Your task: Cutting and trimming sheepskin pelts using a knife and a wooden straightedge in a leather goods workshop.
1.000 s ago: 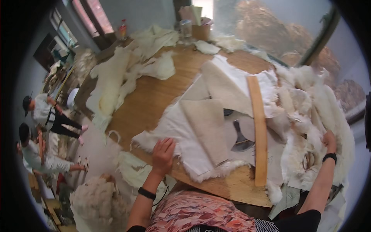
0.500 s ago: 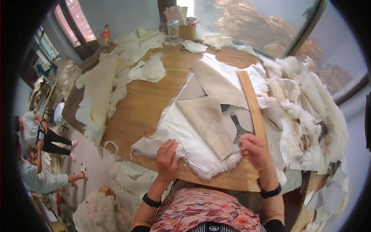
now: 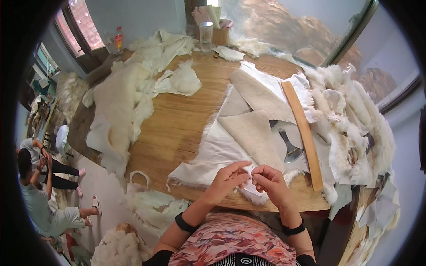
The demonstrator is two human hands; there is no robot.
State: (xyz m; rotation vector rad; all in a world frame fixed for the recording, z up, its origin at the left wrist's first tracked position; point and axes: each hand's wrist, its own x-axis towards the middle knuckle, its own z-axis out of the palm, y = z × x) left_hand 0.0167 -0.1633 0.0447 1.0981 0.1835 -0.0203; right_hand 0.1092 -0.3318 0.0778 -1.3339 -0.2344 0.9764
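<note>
Over the table's near edge my left hand (image 3: 230, 179) and my right hand (image 3: 270, 181) come together, fingertips almost touching. Both are closed in a pinch. Whatever lies between the fingertips is too small to make out. Beneath them spreads a white furry pelt (image 3: 202, 162), skin side up, with its fluffy rim at the front. Greyish-beige pattern pieces (image 3: 248, 128) lie on the pelt, one overlapping another. To their right rests a dark knife with a curved, fan-shaped blade (image 3: 293, 153). A long flat wooden strip (image 3: 304, 133) lies beside it, touched by neither hand.
Piled white pelts (image 3: 350, 128) cover the right side; more fur pieces (image 3: 115, 102) line the left edge. At the back stand a clear glass (image 3: 206, 35), a cardboard box (image 3: 220, 36) and a bottle (image 3: 118, 40). Two people (image 3: 40, 190) are at the far left.
My right hand has moved left off the knife and wooden strip. My left hand has lifted from the pelt and moved right to meet it. The view has shifted slightly.
</note>
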